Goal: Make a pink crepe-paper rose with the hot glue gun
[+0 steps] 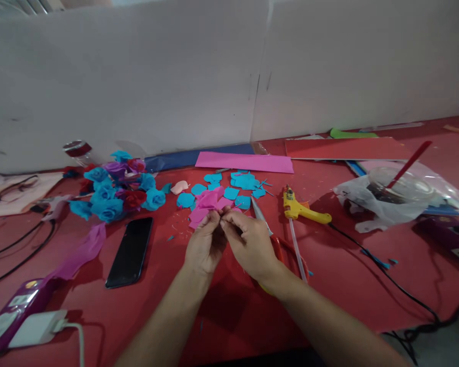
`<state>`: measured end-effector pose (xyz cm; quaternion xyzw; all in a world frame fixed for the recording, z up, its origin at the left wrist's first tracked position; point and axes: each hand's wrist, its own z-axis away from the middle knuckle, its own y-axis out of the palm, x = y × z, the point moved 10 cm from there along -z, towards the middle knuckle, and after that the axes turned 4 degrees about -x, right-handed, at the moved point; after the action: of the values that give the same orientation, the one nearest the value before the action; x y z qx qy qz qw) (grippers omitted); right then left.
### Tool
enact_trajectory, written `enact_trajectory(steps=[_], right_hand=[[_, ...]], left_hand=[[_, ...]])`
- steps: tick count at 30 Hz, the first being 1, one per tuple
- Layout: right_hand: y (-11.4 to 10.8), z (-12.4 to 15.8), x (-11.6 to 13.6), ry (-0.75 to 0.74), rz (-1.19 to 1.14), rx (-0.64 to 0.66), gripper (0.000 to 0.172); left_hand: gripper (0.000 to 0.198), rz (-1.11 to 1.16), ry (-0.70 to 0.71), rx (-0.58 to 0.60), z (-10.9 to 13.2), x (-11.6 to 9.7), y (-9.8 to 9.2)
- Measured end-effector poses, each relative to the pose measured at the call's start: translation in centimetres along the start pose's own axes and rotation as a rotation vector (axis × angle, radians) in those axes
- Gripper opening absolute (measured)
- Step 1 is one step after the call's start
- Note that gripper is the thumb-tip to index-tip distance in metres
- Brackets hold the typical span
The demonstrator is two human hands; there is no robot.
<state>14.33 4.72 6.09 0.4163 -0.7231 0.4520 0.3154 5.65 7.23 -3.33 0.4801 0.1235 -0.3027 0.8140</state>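
Just beyond my fingertips is a ruffled pink paper flower [206, 200], over loose pink and blue paper pieces. My left hand [204, 247] is closed on its base between thumb and fingers. Pressed against the same spot, my right hand [250, 244] is closed in a pinch; the fingers hide exactly what lies between them. Blue paper petals [244, 180] are scattered behind the hands, with one pale pink petal [180, 187] at their left. Scissors [260, 214] lie partly under my right hand, blades pointing away. To the right rests a yellow glue gun [300, 208] with a clear glue stick [298, 250].
Finished paper flowers [112, 191] are bunched at left, near a black phone [130, 252] and a purple power strip [17, 311]. Folded pink paper [245, 162] lies by the white partition [137, 76]. A cup in a plastic bag [382, 199] stands right; the glue gun's cord [382, 270] trails forward.
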Motion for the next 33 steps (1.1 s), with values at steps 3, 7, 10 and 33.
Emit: enact_trajectory(steps=[3, 7, 10, 33], right_hand=[[0.2, -0.2, -0.4, 0.051, -0.078, 0.025, 0.015], [0.2, -0.5, -1.2, 0.14, -0.181, 0.047, 0.014], [0.1, -0.8, -1.5, 0.173, -0.264, 0.045, 0.013], [0.6, -0.2, -0.8, 0.014, 0.024, 0.033, 0.01]], left_hand=[[0.01, -0.027, -0.005, 0.04, 0.0, -0.2, 0.2], [0.006, -0.09, 0.031, 0.179, 0.1, -0.9, 1.2], [0.004, -0.127, 0.073, 0.247, 0.4, -1.5, 1.9], [0.004, -0.077, 0.12, 0.1, 0.3, -2.7, 0.6]])
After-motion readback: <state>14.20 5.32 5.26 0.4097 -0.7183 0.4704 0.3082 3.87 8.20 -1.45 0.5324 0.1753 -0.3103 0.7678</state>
